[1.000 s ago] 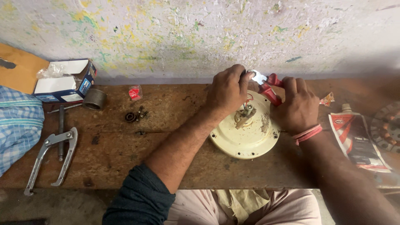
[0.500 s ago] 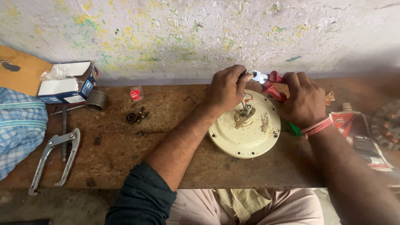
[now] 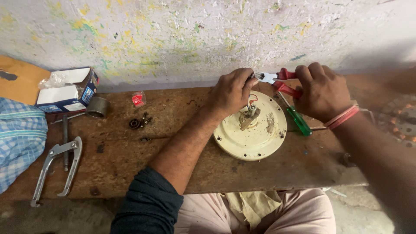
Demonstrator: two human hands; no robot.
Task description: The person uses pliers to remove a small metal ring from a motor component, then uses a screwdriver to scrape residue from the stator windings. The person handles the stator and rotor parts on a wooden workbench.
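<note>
A round cream-coloured metal cover [image 3: 251, 132] lies on the worn wooden bench [image 3: 130, 160], with a small shaft and red wires at its centre. My left hand [image 3: 230, 92] rests on the cover's far edge, fingertips pinching a wire near the plier jaws. My right hand [image 3: 321, 91] grips red-handled pliers [image 3: 281, 81], whose jaws point left toward the left fingers. A green-handled screwdriver [image 3: 298, 120] lies on the bench beside the cover, under my right hand.
At the left lie a metal puller tool [image 3: 56, 169], a thin rod, a short metal sleeve [image 3: 98, 106], an open cardboard box [image 3: 67, 91], a checked cloth [image 3: 19, 143], a small red packet [image 3: 138, 99] and dark bearings [image 3: 138, 122]. A paint-flecked wall stands behind.
My right hand has lifted and shifted right with the pliers, uncovering the green screwdriver. My left hand stays at the cover's far edge.
</note>
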